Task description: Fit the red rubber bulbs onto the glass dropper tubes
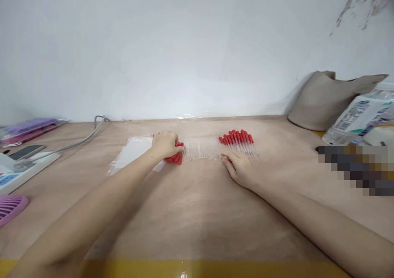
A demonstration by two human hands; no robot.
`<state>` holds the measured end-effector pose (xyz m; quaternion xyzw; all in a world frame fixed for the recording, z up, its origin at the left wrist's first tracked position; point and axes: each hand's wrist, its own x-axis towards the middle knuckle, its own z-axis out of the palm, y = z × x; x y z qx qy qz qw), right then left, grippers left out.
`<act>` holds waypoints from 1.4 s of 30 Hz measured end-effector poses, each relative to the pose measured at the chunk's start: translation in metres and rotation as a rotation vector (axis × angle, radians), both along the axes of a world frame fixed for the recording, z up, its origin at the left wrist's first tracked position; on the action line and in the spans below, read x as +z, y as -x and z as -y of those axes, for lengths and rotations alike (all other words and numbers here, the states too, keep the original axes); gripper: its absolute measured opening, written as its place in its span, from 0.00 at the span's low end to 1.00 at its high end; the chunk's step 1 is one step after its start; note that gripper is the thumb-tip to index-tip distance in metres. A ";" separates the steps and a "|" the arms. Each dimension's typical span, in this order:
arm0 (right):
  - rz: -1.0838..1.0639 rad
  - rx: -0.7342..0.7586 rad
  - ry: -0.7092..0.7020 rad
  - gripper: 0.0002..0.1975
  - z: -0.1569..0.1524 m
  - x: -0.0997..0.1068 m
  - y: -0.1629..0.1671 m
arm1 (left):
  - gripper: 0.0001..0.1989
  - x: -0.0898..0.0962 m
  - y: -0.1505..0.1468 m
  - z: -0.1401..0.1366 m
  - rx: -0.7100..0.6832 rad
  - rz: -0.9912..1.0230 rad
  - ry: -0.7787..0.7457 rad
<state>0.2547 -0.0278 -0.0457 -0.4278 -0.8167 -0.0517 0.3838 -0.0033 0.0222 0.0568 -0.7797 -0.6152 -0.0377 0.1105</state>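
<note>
My left hand [166, 143] is over a small pile of loose red rubber bulbs [174, 159], its thumb and fingers closed on one at the pile's right edge. Beside the pile lies a row of thin clear dropper tubes [200, 148], side by side. At the right end of this row my right hand [240, 169] rests low, fingers bent together at a tube's near end; the grip is small and partly hidden. Behind it lie several droppers [238, 138] whose clear tubes carry red bulbs on their far ends.
Clear plastic bags [132, 152] lie under my left wrist. A power strip [33, 173] with a grey cable, a phone [27, 152] and a purple slotted object [12, 208] are at left. A grey-brown container [323, 101] and a labelled plastic bottle [353, 116] stand at right.
</note>
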 end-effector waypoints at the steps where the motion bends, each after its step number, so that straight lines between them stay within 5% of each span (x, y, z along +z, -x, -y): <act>1: -0.003 0.007 0.002 0.10 0.000 0.000 0.000 | 0.17 -0.001 -0.002 -0.004 0.012 -0.027 0.046; 12: 0.005 0.023 -0.004 0.10 0.004 0.005 0.000 | 0.15 0.000 -0.007 -0.009 0.048 -0.066 0.068; 15: -0.005 0.036 -0.012 0.10 0.004 0.004 0.000 | 0.13 0.010 -0.004 -0.001 -0.025 0.087 -0.039; 18: -0.020 0.044 -0.007 0.09 0.004 0.005 0.001 | 0.11 0.007 -0.004 0.019 -0.247 0.429 -0.111; 22: -0.051 0.051 0.026 0.09 0.005 0.007 0.001 | 0.09 -0.029 -0.013 0.050 -0.430 0.861 0.136; 27: -0.018 0.075 0.057 0.09 0.011 0.011 0.001 | 0.06 -0.071 -0.024 0.064 -0.386 1.138 0.343; 34: 0.069 0.084 0.041 0.09 0.024 0.017 0.009 | 0.07 -0.070 -0.022 0.061 -0.345 1.341 0.525; 42: 0.069 0.128 0.072 0.08 0.022 0.015 0.008 | 0.08 -0.072 -0.022 0.062 -0.340 1.353 0.517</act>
